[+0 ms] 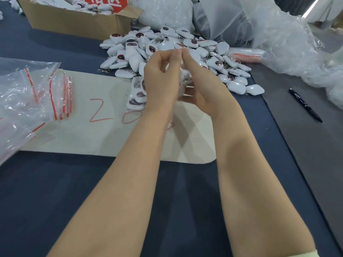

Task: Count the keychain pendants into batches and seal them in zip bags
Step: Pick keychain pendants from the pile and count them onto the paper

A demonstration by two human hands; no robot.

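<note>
A clear zip bag (138,93) filled with several white keychain pendants stands on end over the beige card (89,130), held up between my hands. My left hand (159,82) and my right hand (196,80) both pinch the bag's top edge with fingertips close together at about the middle of the strip. Behind them lies a loose heap of white pendants (167,51) with dark oval faces and metal clasps. Most of the bag is hidden behind my hands.
A pile of empty zip bags with red strips (37,89) lies at left. A cardboard box of pendants (74,13) stands at back left. Crumpled plastic wrap (289,43) fills the back right. A black pen (305,105) lies on the grey mat at right.
</note>
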